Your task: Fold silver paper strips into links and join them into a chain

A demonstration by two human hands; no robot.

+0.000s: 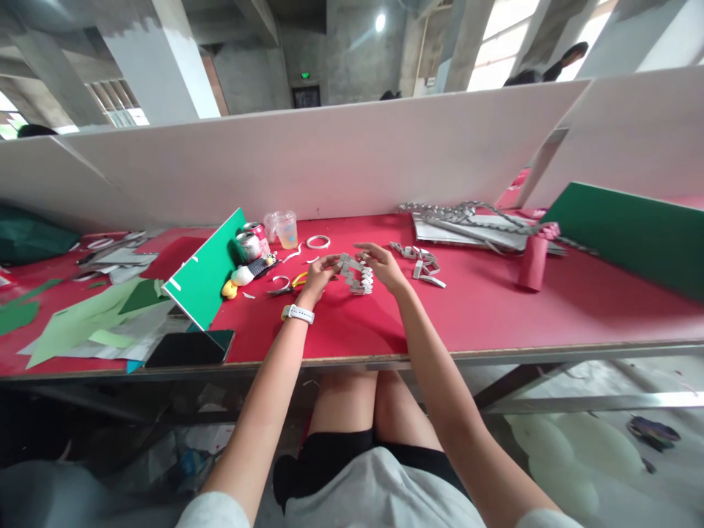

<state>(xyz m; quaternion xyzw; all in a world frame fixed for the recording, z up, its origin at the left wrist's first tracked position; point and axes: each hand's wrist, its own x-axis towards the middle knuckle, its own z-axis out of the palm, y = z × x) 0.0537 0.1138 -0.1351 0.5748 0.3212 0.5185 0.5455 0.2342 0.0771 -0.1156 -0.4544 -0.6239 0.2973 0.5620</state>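
Note:
Above the red table, a grey-white chain of folded paper strips [347, 270] bends in a zigzag loop between my two hands. My left hand [320, 276], with a white-strapped watch [299, 314] on its wrist, is closed with thumb and fingers on the chain's left end. On the opposite side, my right hand [386, 267] pinches the upper right part, some of its fingers stretched out past it. Right of that hand lie more folded strip pieces [426, 265]. Yellow-handled pliers [291, 284] rest just left of my left hand.
A green divider [207, 275] stands left, with cans [250, 243], a plastic cup [287, 231] and a knitted doll [247, 275] beside it. A phone [190, 349] lies at the front edge. On the right are a long braided chain [467, 213] and a pink cylinder [532, 260].

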